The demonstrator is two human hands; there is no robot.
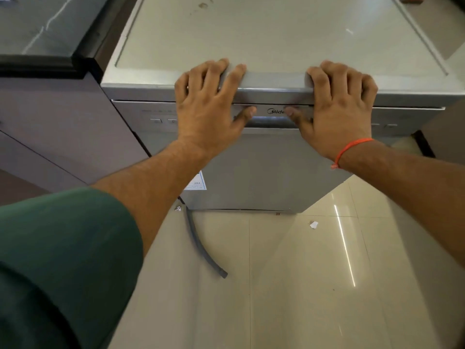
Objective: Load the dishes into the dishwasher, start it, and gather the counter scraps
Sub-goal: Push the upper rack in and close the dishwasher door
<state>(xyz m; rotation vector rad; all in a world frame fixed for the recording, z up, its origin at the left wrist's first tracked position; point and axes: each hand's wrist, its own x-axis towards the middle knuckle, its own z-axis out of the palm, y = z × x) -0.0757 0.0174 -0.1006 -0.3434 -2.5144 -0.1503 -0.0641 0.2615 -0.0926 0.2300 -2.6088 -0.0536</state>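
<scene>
While both hands clamp onto its front top edge, the silver freestanding dishwasher stands with its door closed at the centre of the frame.

At the upper left lies a dark stone countertop over brown cabinet fronts; lower left is a green sleeve. The left hand has its fingers hooked over the dishwasher's top edge and its thumb pressed on the control strip. Below, a grey hose curves across the cream floor tiles, with a small white scrap near it. The right hand, an orange thread round its wrist, grips the edge likewise, thumb by the brand lettering.
</scene>
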